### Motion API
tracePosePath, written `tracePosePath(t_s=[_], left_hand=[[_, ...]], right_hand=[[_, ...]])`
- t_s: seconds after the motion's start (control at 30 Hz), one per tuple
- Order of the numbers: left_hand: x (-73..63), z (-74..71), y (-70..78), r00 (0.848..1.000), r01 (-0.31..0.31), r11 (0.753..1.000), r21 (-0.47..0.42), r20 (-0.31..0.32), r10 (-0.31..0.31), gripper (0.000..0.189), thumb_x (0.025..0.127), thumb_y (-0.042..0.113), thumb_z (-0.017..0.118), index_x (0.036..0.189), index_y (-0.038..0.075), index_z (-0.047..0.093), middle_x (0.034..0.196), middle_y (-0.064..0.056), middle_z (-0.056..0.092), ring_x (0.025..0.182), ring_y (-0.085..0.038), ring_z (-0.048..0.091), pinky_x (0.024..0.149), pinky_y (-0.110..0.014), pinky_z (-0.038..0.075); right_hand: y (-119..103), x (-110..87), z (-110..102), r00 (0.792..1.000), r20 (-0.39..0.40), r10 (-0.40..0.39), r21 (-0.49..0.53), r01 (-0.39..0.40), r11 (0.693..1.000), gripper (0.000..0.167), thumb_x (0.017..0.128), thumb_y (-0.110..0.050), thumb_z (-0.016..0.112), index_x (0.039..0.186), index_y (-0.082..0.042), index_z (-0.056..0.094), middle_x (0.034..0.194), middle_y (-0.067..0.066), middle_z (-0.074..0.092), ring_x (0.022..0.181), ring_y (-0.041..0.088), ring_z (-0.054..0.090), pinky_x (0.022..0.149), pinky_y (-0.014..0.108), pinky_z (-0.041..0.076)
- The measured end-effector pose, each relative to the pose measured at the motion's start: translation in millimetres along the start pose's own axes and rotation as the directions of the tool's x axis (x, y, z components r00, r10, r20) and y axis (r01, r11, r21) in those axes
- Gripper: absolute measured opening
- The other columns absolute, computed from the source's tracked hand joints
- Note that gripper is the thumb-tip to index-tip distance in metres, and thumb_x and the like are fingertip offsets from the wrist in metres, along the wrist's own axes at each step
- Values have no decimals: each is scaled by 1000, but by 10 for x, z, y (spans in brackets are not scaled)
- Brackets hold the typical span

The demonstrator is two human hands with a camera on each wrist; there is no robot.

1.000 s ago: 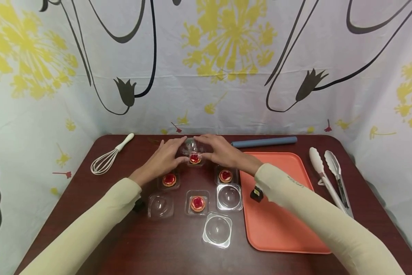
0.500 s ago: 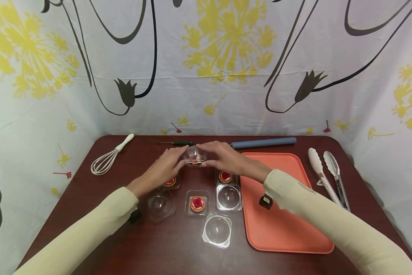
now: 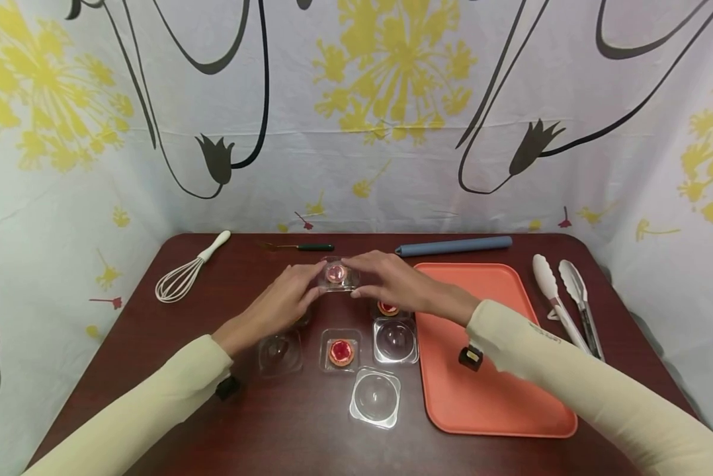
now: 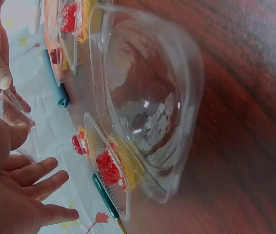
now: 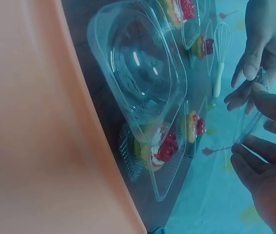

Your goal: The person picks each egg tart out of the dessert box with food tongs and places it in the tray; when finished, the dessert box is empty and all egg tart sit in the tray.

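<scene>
Lid [image 4: 33,139] is up in the air between both hands, clear plastic, raised over the far tart [image 5: 195,127]. Left hand [image 3: 282,297] pinches one edge, thumb against the other fingers, a few fingers straight and off the plastic; right hand [image 3: 395,281] pinches the opposite edge, thumb and curled fingertips. Neither is released.

We judge the step as seating this lid on the far tart's base [image 5: 204,106]. To do it well, we'd keep both edges level, match the corners to the base first, and come straight down so the dome doesn't touch the red topping. Then light, even pressing round the rim; thin plastic probably flexes and pops back if we push only one side. Fingertips should stay outside the rim so nothing gets trapped.

Positions, head view: lid sits at 2 o'clock from left hand, 9 o'clock from right hand. Far tart shows through it, so alignment looks close; wrist views show a gap, lid and base apart. From that tart, near tart [image 3: 341,352] is at 6 o'clock, right tart [image 3: 387,309] at 4, left tart [image 4: 109,168] near 7, mostly covered by our hand. Orange tray [image 3: 499,370] at 4 o'clock, farther out.
</scene>
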State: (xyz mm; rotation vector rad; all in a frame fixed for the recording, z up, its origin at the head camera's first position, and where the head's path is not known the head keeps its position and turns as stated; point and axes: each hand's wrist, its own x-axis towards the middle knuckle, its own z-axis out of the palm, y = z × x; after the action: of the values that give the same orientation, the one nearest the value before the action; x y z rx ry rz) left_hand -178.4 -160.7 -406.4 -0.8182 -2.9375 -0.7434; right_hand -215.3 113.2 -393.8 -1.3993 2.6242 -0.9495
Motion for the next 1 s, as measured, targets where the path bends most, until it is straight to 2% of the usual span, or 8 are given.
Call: tracePosePath(t_s=[0.17,0.33,0.47,0.63,0.73,0.83,1.0], left_hand=[[-70,-14,32,1000,-21,1000,-16,16,21,58,112,17,67,161,-7,49,154,-26,62,141,-41,60,119,-60,47],[-128,-27,97,999,-13,1000,-19,31,14,56,112,17,66,163,0,49,149,-22,65,138,-37,61,116,-57,50],[-159,-35,148,1000,8,1000,22,16,-8,53,113,19,64,163,3,52,148,-19,66,136,-34,62,112,-55,54],[-179,-53,192,1000,5,995,98,-11,-4,48,114,18,62,158,0,57,145,-18,69,126,-32,67,104,-53,59],[-180,-63,217,1000,11,994,106,-15,-10,43,115,19,61,154,-1,61,138,-17,73,117,-30,69,97,-50,61],[-177,-68,237,1000,19,996,82,-16,-18,38,116,19,60,147,-1,67,129,-15,75,111,-27,69,94,-49,61],[-184,-74,247,999,15,1000,18,-34,-15,28,116,19,60,132,2,76,118,-11,77,100,-23,69,90,-47,60]], right_hand=[[-49,-41,5,999,-3,-38,2,38,999,63,98,-21,86,154,-1,63,148,17,69,139,35,63,119,52,48],[-75,-95,5,998,-8,-59,6,59,998,64,97,-20,86,154,-3,63,145,17,71,136,34,65,117,53,50],[-90,-129,-2,999,-13,-48,10,48,999,65,97,-22,86,155,-3,63,144,16,72,135,31,67,116,51,51],[-118,-149,-5,1000,-9,-22,37,22,999,62,101,-24,82,156,-4,61,140,17,74,129,29,71,109,48,56],[-139,-159,-1,1000,-15,-17,57,18,998,59,103,-23,80,156,-4,61,135,17,76,114,23,75,99,46,60],[-139,-161,6,999,-41,-30,77,33,996,53,104,-20,79,152,-1,64,130,15,78,95,13,72,86,38,61],[-131,-144,-2,997,-77,-25,120,34,992,37,105,-17,77,140,-3,75,125,10,80,71,4,58,67,26,52]])
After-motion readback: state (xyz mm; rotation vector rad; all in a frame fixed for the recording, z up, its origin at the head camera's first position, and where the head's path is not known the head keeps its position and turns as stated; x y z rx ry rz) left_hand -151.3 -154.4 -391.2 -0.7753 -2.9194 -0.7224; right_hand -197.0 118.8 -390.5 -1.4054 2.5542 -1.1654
